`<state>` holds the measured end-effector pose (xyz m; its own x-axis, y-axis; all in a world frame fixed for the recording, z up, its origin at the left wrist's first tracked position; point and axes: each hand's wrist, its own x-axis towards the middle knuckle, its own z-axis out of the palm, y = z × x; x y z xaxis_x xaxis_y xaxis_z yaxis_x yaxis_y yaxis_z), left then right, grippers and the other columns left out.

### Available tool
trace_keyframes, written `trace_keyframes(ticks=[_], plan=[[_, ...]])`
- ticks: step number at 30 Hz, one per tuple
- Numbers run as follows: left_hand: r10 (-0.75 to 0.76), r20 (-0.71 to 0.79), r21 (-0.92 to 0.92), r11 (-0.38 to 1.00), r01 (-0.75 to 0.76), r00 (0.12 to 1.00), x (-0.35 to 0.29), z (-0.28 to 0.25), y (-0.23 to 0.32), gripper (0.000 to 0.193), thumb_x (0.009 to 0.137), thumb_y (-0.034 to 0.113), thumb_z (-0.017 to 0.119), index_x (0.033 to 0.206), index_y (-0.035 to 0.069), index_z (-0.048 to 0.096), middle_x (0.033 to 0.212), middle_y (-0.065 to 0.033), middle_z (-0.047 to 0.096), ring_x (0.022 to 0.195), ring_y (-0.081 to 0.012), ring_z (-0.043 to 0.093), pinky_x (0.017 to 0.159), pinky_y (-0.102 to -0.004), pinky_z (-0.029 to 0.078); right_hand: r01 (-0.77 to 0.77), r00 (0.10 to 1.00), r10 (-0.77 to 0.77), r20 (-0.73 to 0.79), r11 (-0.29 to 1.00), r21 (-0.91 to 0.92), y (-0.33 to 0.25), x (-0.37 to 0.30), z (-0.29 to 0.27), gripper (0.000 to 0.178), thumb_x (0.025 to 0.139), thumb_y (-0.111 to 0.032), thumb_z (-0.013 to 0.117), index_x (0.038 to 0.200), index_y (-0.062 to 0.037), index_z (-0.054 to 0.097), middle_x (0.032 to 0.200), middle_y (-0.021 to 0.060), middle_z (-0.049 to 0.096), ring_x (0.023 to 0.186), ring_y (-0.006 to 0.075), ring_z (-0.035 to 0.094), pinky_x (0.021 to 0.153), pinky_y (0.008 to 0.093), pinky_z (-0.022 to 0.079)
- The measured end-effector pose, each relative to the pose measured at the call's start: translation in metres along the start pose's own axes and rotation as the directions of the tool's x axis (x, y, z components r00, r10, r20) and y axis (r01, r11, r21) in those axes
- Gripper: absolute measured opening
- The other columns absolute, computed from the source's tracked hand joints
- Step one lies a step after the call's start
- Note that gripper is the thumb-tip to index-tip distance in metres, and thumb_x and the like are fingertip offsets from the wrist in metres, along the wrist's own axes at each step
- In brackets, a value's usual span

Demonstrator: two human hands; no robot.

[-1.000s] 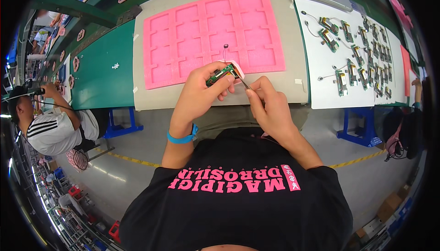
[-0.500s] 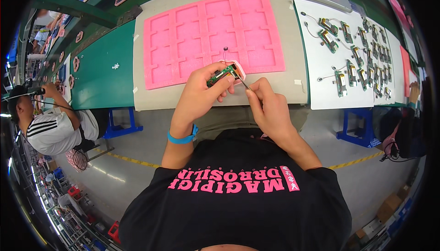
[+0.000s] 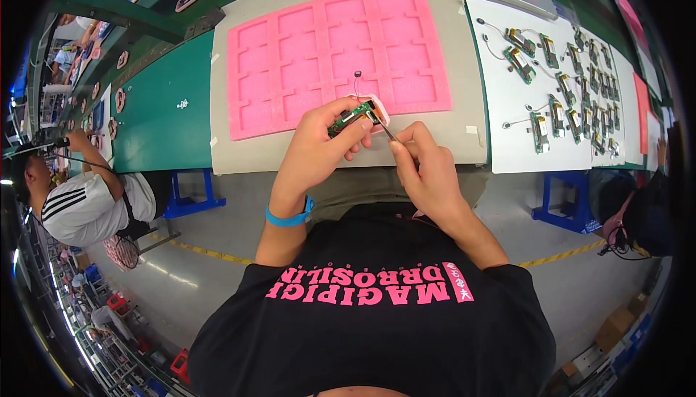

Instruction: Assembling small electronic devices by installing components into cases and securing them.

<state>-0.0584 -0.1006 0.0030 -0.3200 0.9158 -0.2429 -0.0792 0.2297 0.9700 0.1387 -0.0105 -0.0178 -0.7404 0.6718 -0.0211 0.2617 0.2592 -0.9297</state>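
Observation:
My left hand, a blue band at its wrist, is closed around a small green circuit board. A white and pink casing lies against the board's far right side. From the board a thin wire rises to a small round black part. My right hand pinches slim metal tweezers, whose tips reach the right end of the board. Fingers cover part of the board, and exactly what the tips touch is too small to tell.
Behind my hands lies a pink foam tray with square recesses. Several circuit boards with wires rest on a white sheet at right. A green mat extends leftward, where a co-worker sits. Blue stools stand below the table.
Both hands hold nearly the same place. The tweezers and right hand have shifted very slightly, and the small black part on the wire sits a touch higher.

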Motion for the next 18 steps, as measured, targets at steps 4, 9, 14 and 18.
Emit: trace_keyframes(ticks=[4, 9, 14, 18], plan=[[-0.011, 0.012, 0.000, 1.000, 0.011, 1.000, 0.0005, -0.0024, -0.0023, 0.021, 0.105, 0.009, 0.066, 0.123, 0.000, 0.070, 0.084, -0.0053, 0.071, 0.070, -0.0091, 0.057, 0.061, -0.0220, 0.048, 0.024, 1.000, -0.024, -0.004, 0.999, -0.026, 0.0004, 0.0002, 0.0001, 0.009, 0.106, -0.008, 0.064, 0.108, -0.0061, 0.055, 0.063, 0.0021, 0.058, 0.050, 0.0179, 0.047, 0.053, 0.0338, 0.037], [-0.017, 0.025, 0.014, 1.000, 0.016, 1.000, 0.0009, -0.0029, -0.0021, 0.022, 0.104, 0.010, 0.067, 0.123, 0.000, 0.071, 0.083, -0.0052, 0.071, 0.069, -0.0088, 0.056, 0.060, -0.0217, 0.048, 0.023, 1.000, -0.023, 0.019, 1.000, -0.011, -0.0006, 0.0012, -0.0020, 0.008, 0.107, -0.008, 0.063, 0.106, -0.0062, 0.055, 0.061, 0.0010, 0.057, 0.050, 0.0157, 0.045, 0.052, 0.0320, 0.035], [-0.001, 0.004, -0.006, 1.000, 0.001, 1.000, 0.0000, -0.0007, 0.0006, 0.019, 0.103, 0.011, 0.067, 0.117, 0.000, 0.072, 0.082, -0.0049, 0.072, 0.068, -0.0085, 0.056, 0.060, -0.0215, 0.047, -0.002, 1.000, 0.001, 0.028, 0.999, 0.037, 0.0001, 0.0020, -0.0025, 0.008, 0.109, -0.008, 0.059, 0.103, -0.0065, 0.054, 0.057, -0.0019, 0.056, 0.048, 0.0102, 0.042, 0.051, 0.0273, 0.031], [-0.006, 0.017, 0.008, 1.000, 0.006, 1.000, 0.0000, -0.0019, -0.0018, 0.026, 0.104, 0.009, 0.067, 0.129, 0.001, 0.070, 0.085, -0.0057, 0.071, 0.071, -0.0086, 0.057, 0.060, -0.0207, 0.048, 0.004, 0.999, -0.005, 0.041, 0.999, 0.034, 0.0002, 0.0014, -0.0029, 0.009, 0.109, -0.008, 0.059, 0.103, -0.0067, 0.054, 0.056, -0.0021, 0.056, 0.047, 0.0103, 0.042, 0.051, 0.0275, 0.030]])
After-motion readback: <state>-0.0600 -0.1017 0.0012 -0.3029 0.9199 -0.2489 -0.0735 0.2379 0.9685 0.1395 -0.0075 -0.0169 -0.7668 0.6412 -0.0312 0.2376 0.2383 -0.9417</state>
